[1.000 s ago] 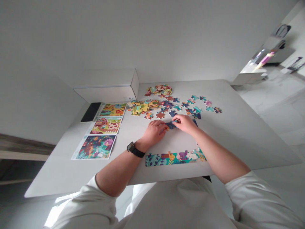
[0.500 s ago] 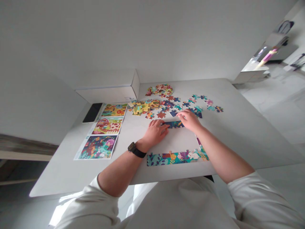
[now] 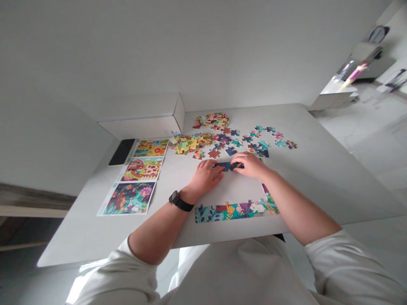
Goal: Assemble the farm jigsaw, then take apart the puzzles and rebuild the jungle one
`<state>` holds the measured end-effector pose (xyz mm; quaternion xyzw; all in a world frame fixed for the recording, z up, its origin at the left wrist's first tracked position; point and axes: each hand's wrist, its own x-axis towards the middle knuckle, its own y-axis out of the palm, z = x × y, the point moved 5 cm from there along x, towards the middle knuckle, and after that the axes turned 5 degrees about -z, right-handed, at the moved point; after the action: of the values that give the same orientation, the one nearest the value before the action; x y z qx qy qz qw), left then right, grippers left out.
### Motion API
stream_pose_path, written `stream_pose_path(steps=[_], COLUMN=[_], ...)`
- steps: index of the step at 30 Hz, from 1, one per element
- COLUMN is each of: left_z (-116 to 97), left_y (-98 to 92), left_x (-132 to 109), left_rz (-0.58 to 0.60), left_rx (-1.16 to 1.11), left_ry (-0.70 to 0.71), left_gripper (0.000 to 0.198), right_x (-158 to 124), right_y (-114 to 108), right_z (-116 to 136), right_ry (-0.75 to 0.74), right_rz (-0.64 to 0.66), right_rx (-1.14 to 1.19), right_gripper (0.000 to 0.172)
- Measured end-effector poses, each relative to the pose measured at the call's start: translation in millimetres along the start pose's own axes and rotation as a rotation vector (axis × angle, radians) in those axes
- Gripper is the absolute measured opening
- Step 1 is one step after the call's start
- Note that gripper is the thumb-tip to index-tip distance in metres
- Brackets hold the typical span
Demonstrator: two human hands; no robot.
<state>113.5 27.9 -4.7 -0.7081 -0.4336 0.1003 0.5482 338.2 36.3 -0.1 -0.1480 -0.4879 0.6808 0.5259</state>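
My left hand [image 3: 205,176] has its fingertips closed on a dark blue puzzle piece at the left end of a joined strip [image 3: 226,166]. Bent over the strip's right part, my right hand [image 3: 249,164] grips a puzzle piece there; its fingers cover part of the strip. Nearer to me lies a joined bottom row [image 3: 235,212] of puzzle pieces with plants and a white rabbit. A short side column [image 3: 266,190] rises from its right end, partly hidden by my right forearm.
Behind my hands lie loose pieces [image 3: 231,151] and two heaps, a yellowish pile [image 3: 187,145] and a reddish pile [image 3: 212,120]. Printed picture sheets [image 3: 129,198], a dark phone [image 3: 121,152] and a white box [image 3: 140,127] occupy the left of the white table [image 3: 318,178].
My right hand has moved slightly left and down, from beside a loose blue piece onto the strip. My left hand has stayed at the strip's left end.
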Motion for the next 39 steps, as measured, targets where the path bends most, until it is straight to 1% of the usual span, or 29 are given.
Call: stream_pose_path(steps=[5, 12, 16, 22, 30, 39], left_z=[2, 1, 0, 0, 0, 1], left_y=[3.9, 5.2, 4.8, 3.7, 5.6, 3.8], left_x=[-1, -1, -1, 0, 0, 0], left_rz=[0.014, 0.020, 0.018, 0.024, 0.029, 0.019], left_rx=[-0.022, -0.038, -0.031, -0.010, -0.021, -0.043], left_ry=[-0.001, 0.008, 0.008, -0.009, 0.014, 0.008], left_gripper=[0.037, 0.039, 0.040, 0.040, 0.043, 0.039], right_x=[-1, -2, -2, -1, 1, 1], right_y=[-1, -4, -4, -3, -1, -2], right_z=[3, 5, 8, 9, 13, 16], right_ry=[0.007, 0.030, 0.025, 0.038, 0.037, 0.022], right_rz=[0.012, 0.006, 0.021, 0.007, 0.033, 0.047], right_rx=[-0.049, -0.113, -0.139, -0.147, -0.175, -0.157], right_gripper=[0.026, 0.036, 0.036, 0.035, 0.036, 0.033])
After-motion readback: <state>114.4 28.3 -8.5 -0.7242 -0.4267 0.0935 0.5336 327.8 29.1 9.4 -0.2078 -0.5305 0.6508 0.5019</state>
